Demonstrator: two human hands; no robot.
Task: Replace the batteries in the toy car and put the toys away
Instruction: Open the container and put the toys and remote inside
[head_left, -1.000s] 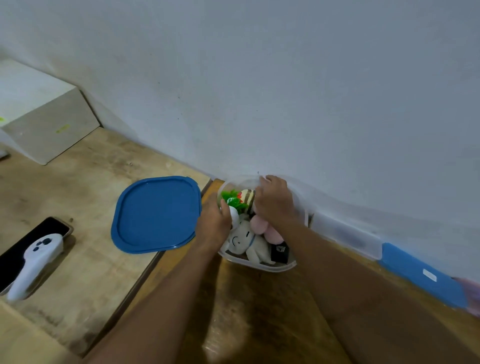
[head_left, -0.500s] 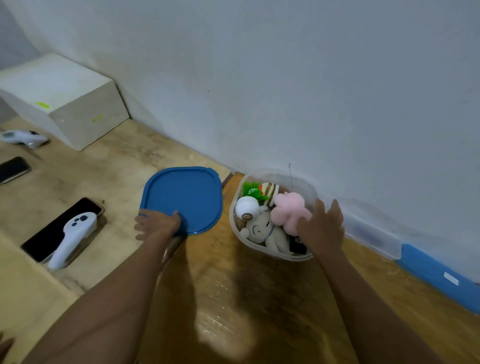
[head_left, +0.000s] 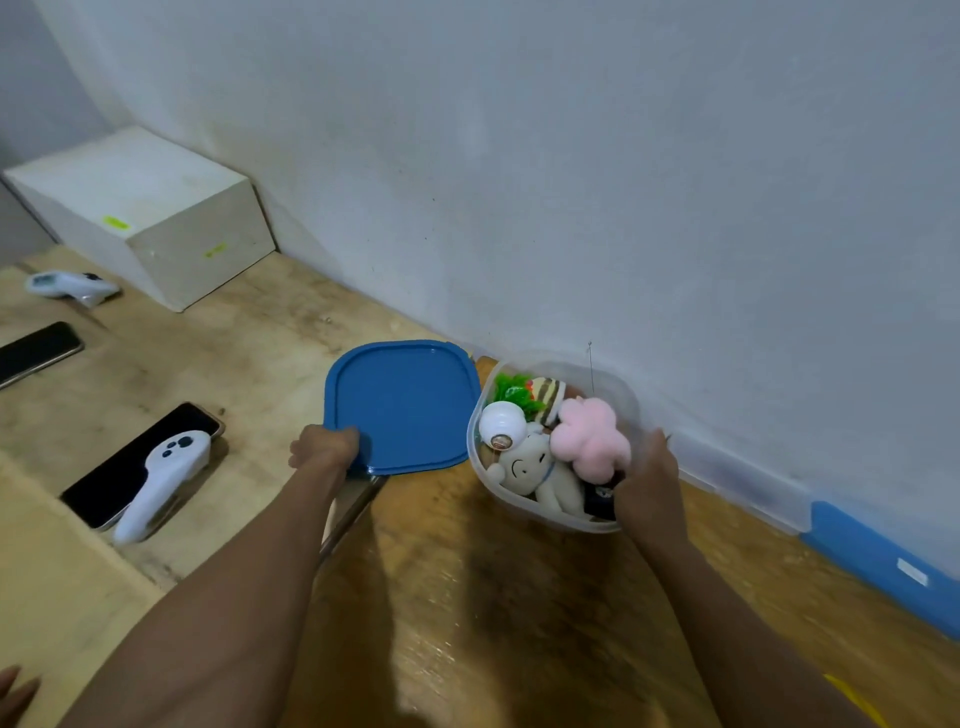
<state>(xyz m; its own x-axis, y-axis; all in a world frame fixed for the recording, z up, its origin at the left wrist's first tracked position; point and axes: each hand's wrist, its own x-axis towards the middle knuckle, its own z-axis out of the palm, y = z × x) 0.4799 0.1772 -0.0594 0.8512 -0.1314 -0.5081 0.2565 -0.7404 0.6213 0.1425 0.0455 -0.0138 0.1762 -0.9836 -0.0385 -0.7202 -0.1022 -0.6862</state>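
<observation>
A clear plastic tub (head_left: 626, 395) stands by the wall, filled with small toys: a pink plush (head_left: 589, 436), a cream plush doll (head_left: 530, 465), a white ball toy (head_left: 501, 422), a green tuft (head_left: 511, 388) and a striped piece (head_left: 550, 392). A thin wire aerial rises from it. My right hand (head_left: 647, 480) holds the tub's near right rim. The blue lid (head_left: 405, 402) lies flat to the tub's left. My left hand (head_left: 324, 449) grips its near left corner.
A white controller (head_left: 161, 480) rests on a black phone (head_left: 122, 470) at the left. Another phone (head_left: 36, 351) and a white thermometer (head_left: 67, 285) lie further left, near a white block (head_left: 140, 213). A second clear container with a blue lid (head_left: 878, 561) sits along the wall, right.
Both hands came out of the tub. My left hand went to the blue lid and gripped its corner. My right hand moved to the tub's right rim. The view swung left.
</observation>
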